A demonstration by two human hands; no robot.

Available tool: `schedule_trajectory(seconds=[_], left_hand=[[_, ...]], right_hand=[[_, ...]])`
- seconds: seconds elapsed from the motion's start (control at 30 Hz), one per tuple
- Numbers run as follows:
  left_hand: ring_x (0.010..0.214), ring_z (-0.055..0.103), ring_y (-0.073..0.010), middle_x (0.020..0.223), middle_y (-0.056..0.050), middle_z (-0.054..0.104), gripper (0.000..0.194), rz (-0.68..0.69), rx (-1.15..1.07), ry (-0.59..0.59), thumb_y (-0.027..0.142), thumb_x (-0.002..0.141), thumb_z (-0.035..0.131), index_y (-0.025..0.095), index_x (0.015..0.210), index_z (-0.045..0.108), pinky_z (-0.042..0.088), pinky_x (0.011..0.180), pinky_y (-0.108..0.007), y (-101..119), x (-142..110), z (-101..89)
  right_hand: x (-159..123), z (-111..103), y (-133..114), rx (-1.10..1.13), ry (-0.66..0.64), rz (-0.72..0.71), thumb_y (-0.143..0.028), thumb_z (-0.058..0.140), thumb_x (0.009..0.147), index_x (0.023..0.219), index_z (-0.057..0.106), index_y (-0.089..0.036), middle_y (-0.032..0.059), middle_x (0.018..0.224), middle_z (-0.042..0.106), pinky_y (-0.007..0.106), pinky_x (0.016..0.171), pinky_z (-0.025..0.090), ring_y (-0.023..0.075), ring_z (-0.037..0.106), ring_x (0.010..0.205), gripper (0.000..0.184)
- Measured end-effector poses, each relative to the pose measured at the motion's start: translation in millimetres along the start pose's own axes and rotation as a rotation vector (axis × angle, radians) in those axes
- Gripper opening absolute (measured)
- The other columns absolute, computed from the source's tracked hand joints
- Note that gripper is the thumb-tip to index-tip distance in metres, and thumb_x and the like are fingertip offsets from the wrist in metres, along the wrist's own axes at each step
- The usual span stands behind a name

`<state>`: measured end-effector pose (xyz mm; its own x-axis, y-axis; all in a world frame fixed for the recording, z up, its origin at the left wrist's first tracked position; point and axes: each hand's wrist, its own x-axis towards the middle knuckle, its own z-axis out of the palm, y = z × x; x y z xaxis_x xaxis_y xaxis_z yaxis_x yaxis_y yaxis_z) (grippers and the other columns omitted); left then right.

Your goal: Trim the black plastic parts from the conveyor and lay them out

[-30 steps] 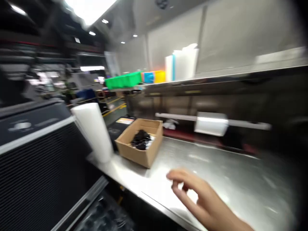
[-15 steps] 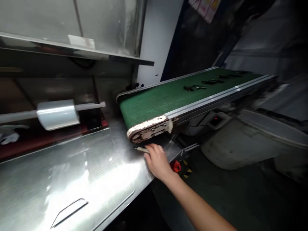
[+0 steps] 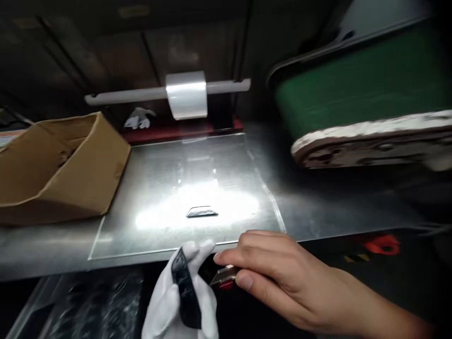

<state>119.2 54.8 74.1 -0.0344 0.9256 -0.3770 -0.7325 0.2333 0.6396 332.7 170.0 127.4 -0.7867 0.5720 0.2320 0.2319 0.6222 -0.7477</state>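
My left hand [image 3: 163,308], in a white glove, is closed around a dark glossy plastic part [image 3: 188,294], long and narrow with a slanted tip. The part is held tilted at the table's front edge. Just right of it, my bare right hand [image 3: 282,270] grips a cutter knife [image 3: 221,275]. Its blade points left toward the part, apart from it; most of the handle is hidden by my fingers. Beyond the hands, a thin dark-edged piece [image 3: 202,212] lies on the bright metal table [image 3: 151,174].
A cardboard box [image 3: 88,174] stands on the left. At the back, a roll of clear film [image 3: 186,96] hangs on a rod. The green conveyor belt [image 3: 353,89] overhangs the right side. A tray of dark parts [image 3: 95,301] sits below the front edge, at lower left.
The view has swung left. My right hand has come from beneath the conveyor's end, where it held a slim pale object, to beside my left hand, which has come into view with the dark part.
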Motion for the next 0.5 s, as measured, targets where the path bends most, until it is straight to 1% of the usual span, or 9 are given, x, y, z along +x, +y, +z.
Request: schedule_trajectory(seconds=[0.07,0.1,0.13,0.2,0.23,0.27,0.3,0.37,0.5], left_hand=[[0.052,0.068,-0.0059,0.158,-0.009,0.057,0.042,0.136,-0.079,-0.125,0.047,0.1,0.061,0.032,0.139,0.067,0.048,0.046,-0.021,-2.8,1.5,-6.9],[0.05,0.067,-0.0052,0.156,-0.01,0.059,0.042,0.185,-0.11,-0.191,0.043,0.103,0.056,0.029,0.141,0.065,0.047,0.046,-0.021,-3.5,2.3,-8.3],[0.05,0.066,-0.0054,0.145,-0.012,0.068,0.044,0.211,-0.132,-0.237,0.041,0.104,0.053,0.025,0.144,0.063,0.049,0.05,-0.021,-3.5,2.9,-8.8],[0.048,0.062,-0.0063,0.1,-0.008,0.083,0.048,0.191,-0.126,-0.26,0.04,0.104,0.053,0.02,0.147,0.06,0.054,0.064,-0.023,-1.6,2.8,-8.8],[0.047,0.06,-0.0071,0.077,-0.005,0.08,0.051,0.165,-0.11,-0.263,0.042,0.104,0.054,0.018,0.149,0.059,0.053,0.066,-0.023,0.1,2.4,-9.2],[0.046,0.058,-0.0081,0.062,-0.002,0.074,0.054,0.143,-0.092,-0.273,0.044,0.104,0.054,0.017,0.15,0.057,0.052,0.064,-0.023,2.0,1.7,-10.0],[0.046,0.057,-0.0093,0.056,-0.001,0.07,0.056,0.13,-0.071,-0.285,0.046,0.104,0.054,0.017,0.151,0.056,0.049,0.059,-0.022,4.0,1.1,-11.2],[0.046,0.059,-0.0107,0.06,-0.002,0.072,0.055,0.1,-0.031,-0.305,0.048,0.104,0.056,0.021,0.152,0.056,0.042,0.05,-0.02,7.2,0.6,-13.7],[0.044,0.058,-0.0104,0.061,-0.002,0.072,0.055,0.062,0.026,-0.333,0.048,0.103,0.059,0.024,0.152,0.057,0.041,0.047,-0.018,9.8,4.0,-15.0]], right_hand=[[15.1,12.9,-6.3,0.005,-0.01,-0.012,-0.026,0.054,0.108,0.123,0.07,-0.021,0.0033,0.098,0.076,0.025,0.073,0.056,0.0147,0.071,0.082,0.022],[20.6,19.0,-9.0,0.0,-0.008,-0.023,-0.026,0.054,0.108,0.12,0.07,-0.021,0.0042,0.103,0.078,0.025,0.072,0.057,0.0158,0.073,0.084,0.02],[24.9,24.3,-11.4,-0.008,-0.004,-0.038,-0.025,0.053,0.108,0.119,0.07,-0.021,0.005,0.108,0.079,0.026,0.071,0.059,0.0171,0.075,0.087,0.021],[30.2,32.2,-14.2,-0.03,0.01,-0.065,-0.024,0.053,0.107,0.124,0.069,-0.021,0.0059,0.115,0.08,0.027,0.074,0.062,0.0193,0.077,0.095,0.023],[31.6,34.7,-14.5,-0.037,0.013,-0.07,-0.024,0.053,0.107,0.126,0.068,-0.021,0.0061,0.116,0.08,0.026,0.076,0.063,0.0196,0.077,0.097,0.024],[32.3,36.5,-14.2,-0.04,0.017,-0.071,-0.024,0.053,0.108,0.127,0.068,-0.02,0.0062,0.117,0.08,0.026,0.077,0.063,0.0197,0.077,0.098,0.025],[32.4,37.8,-13.4,-0.04,0.019,-0.071,-0.024,0.053,0.108,0.128,0.068,-0.02,0.0063,0.116,0.08,0.026,0.076,0.063,0.0196,0.078,0.097,0.025],[31.2,39.7,-10.9,-0.03,0.019,-0.068,-0.026,0.055,0.108,0.128,0.069,-0.021,0.0058,0.114,0.08,0.026,0.075,0.063,0.019,0.078,0.094,0.025],[26.2,41.7,-8.5,0.009,-0.048,0.011,-0.026,0.057,0.107,0.128,0.069,-0.023,0.0027,0.104,0.079,0.024,0.074,0.06,0.0154,0.075,0.084,0.024]])
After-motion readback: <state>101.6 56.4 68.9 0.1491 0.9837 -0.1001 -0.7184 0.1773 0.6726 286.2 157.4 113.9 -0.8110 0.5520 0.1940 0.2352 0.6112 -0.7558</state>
